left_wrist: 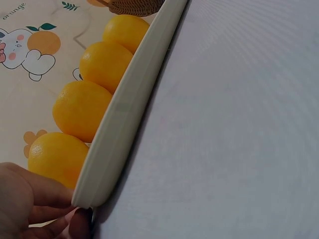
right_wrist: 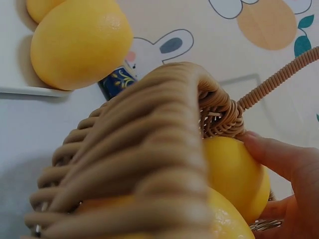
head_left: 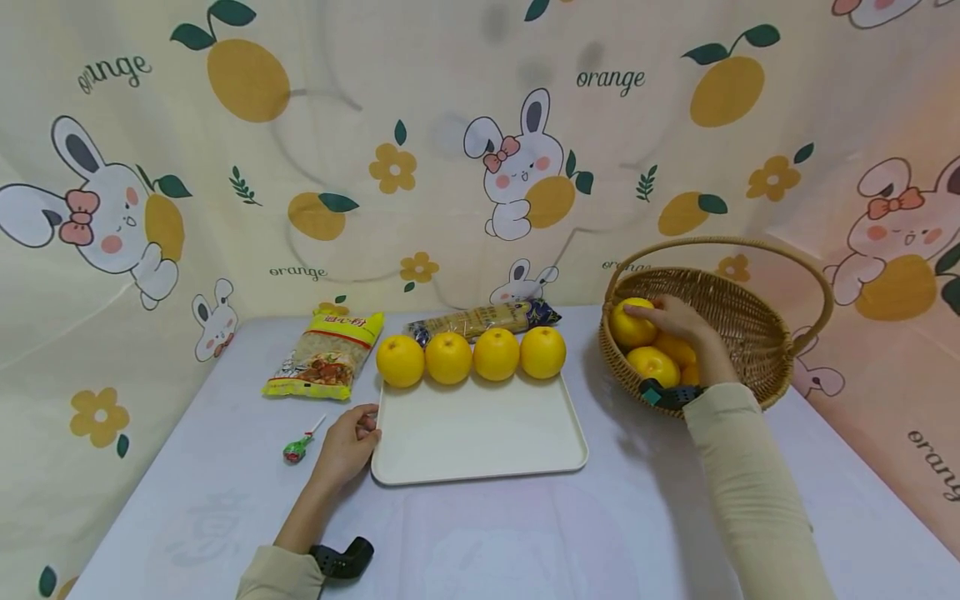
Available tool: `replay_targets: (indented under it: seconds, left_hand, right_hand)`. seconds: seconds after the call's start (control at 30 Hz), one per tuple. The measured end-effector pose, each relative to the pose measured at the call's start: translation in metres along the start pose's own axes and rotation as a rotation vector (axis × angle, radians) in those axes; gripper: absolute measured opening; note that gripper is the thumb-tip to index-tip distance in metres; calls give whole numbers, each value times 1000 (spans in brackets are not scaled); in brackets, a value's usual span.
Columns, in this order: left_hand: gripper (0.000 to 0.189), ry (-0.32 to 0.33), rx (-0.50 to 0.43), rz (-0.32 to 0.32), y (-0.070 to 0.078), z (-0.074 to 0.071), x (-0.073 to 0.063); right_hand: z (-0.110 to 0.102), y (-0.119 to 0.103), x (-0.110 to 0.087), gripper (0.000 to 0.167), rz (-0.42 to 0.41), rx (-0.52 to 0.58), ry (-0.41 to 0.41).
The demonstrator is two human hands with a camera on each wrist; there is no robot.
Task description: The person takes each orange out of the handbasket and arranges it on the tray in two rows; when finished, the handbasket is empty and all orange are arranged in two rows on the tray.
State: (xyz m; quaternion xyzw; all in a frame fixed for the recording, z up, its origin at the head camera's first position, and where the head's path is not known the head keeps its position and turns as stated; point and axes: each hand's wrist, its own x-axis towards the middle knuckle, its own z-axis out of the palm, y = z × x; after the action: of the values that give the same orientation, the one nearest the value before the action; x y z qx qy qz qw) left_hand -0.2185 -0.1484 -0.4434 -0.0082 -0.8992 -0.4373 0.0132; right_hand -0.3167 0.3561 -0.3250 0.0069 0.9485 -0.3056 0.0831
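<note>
A white tray [head_left: 480, 433] lies on the table with a row of several yellow-skinned oranges [head_left: 497, 355] along its far edge. My left hand [head_left: 348, 442] holds the tray's left side, fingers and thumb at the rim [left_wrist: 107, 164] in the left wrist view. To the right, my right hand [head_left: 688, 327] reaches into a wicker basket [head_left: 750, 333] and grips an orange [head_left: 630, 323] near its left wall. In the right wrist view, the thumb lies on this orange [right_wrist: 232, 169], and the basket's rim hides part of it. More oranges [head_left: 654, 367] lie under the hand.
Behind the row lies a long clear packet [head_left: 480, 320] with dark blue ends. A yellow-edged food bag [head_left: 326, 357] stands left of the tray, with a green-wrapped lollipop [head_left: 296, 450] in front of it. The basket's tall handle [head_left: 813, 275] arches over its opening.
</note>
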Motion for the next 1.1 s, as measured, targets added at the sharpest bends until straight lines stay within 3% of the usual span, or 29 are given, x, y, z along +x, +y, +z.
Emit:
replay_targets:
  seconds: [0.53, 0.67, 0.9, 1.1]
  left_hand:
    - [39, 5, -20, 22, 1, -1, 1]
    - [40, -2, -22, 18, 1, -1, 1]
    - [40, 4, -27, 20, 0, -1, 1]
    - [40, 2, -21, 9, -1, 1, 0]
  right_hand:
    - [-2, 1, -10, 91, -34, 262, 284]
    - [-4, 0, -14, 90, -35, 333, 318]
    - [-15, -1, -19, 83, -30, 469, 240]
    - [-24, -4, -26, 85, -83, 419, 90]
